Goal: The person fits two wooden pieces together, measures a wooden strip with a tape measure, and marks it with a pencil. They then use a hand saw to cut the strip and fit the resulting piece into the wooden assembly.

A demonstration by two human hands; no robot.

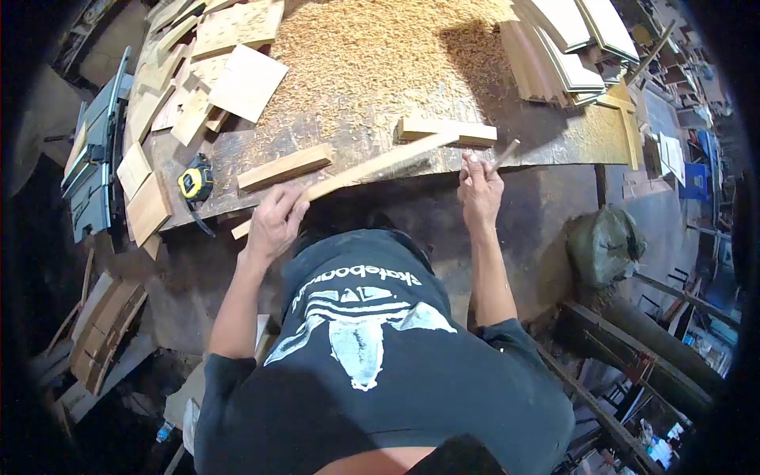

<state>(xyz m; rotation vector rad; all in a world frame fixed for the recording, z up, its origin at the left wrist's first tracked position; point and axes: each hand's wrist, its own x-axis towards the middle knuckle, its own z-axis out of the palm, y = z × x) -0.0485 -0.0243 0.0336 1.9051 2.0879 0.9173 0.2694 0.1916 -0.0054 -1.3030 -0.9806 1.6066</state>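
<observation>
Just right of tape measure point(195, 182), gripping long wooden strip point(380, 165) in left hand point(275, 220); well right of tape measure, holding slim stick point(507, 153) in right hand point(480, 190).

A long, slim strip of pale bare wood point(372, 169) is gripped in the left hand point(275, 218) near its lower end, slanted from 8 o'clock to 2 o'clock across the near edge of a workbench point(546, 134). At roughly 3 o'clock from the strip's middle, a thin, pencil-like stick point(507, 153) is held in the right hand point(480, 190), apart from the wood, its free end angled between 1 and 2 o'clock.
</observation>
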